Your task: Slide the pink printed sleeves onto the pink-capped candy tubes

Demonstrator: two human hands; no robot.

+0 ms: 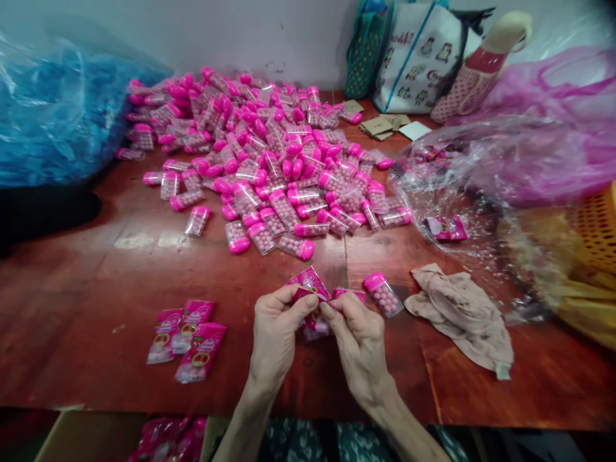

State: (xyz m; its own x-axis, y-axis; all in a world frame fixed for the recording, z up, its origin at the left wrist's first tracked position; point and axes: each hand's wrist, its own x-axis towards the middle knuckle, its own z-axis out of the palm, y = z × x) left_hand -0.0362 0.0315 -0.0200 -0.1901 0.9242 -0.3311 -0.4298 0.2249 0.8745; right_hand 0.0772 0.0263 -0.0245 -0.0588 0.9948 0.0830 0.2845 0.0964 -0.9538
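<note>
Near the table's front edge, my left hand point(279, 327) and my right hand point(359, 333) meet, thumbs and fingers pinching a small pink printed packet point(308, 294) between them. Other pink wrappers lie just under and behind the fingers, partly hidden. A clear container with a pink cap point(384, 294), filled with pink balls, lies beyond my right hand, apart from it. To the left, several filled pink packets point(199, 353) lie together on the table. Behind the hands spreads a big heap of pink-capped containers point(274, 160).
The red-brown table point(110, 269) also bears a crumpled beige cloth point(462, 314), clear plastic with pink packets point(447, 228), and brown cards point(380, 126). A blue bag point(58, 115) stands left, a white printed bag point(418, 58) at back. Below the front edge, a box holds pink packets point(166, 439).
</note>
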